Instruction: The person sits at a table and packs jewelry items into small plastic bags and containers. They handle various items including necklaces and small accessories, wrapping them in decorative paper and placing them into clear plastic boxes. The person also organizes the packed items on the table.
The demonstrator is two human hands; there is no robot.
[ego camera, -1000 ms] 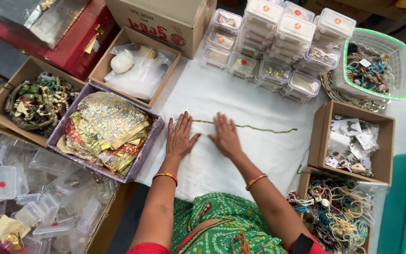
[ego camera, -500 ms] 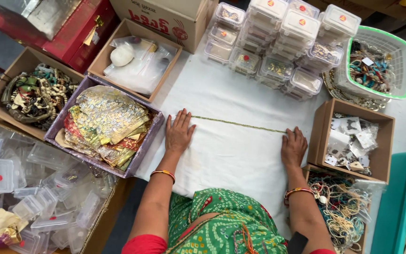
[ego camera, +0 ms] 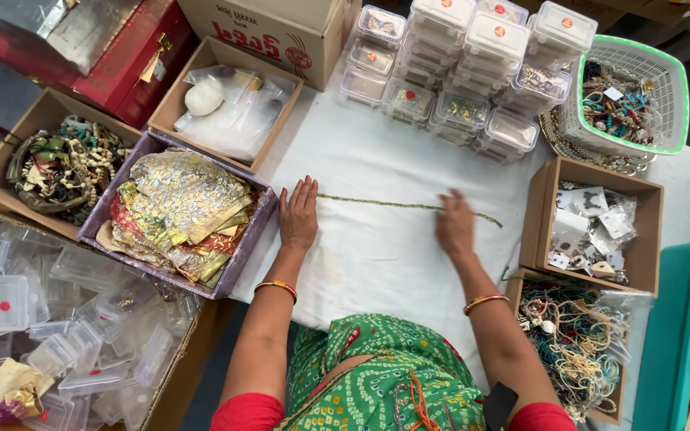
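Note:
A thin greenish-gold chain [ego camera: 397,205] lies stretched in a line across the white cloth [ego camera: 377,263]. My left hand [ego camera: 299,214] lies flat on the cloth, fingers together, pressing on the chain's left end. Blurred with motion, my right hand [ego camera: 455,224] rests palm down over the chain near its right end, whose tip shows just past the fingers. Both wrists wear bangles. Neither hand grips anything.
Left of my hands stands a purple box of shiny foil pouches [ego camera: 181,211], with a box of bead jewellery [ego camera: 61,164] and a box of plastic bags [ego camera: 229,100] beyond. Stacked clear plastic cases [ego camera: 473,64] and a green basket [ego camera: 672,88] line the far edge. Cardboard boxes [ego camera: 592,227] sit right.
My right hand slid right along the chain, stretching it straight, then came back left toward the middle. My left hand stayed pressed on the left end.

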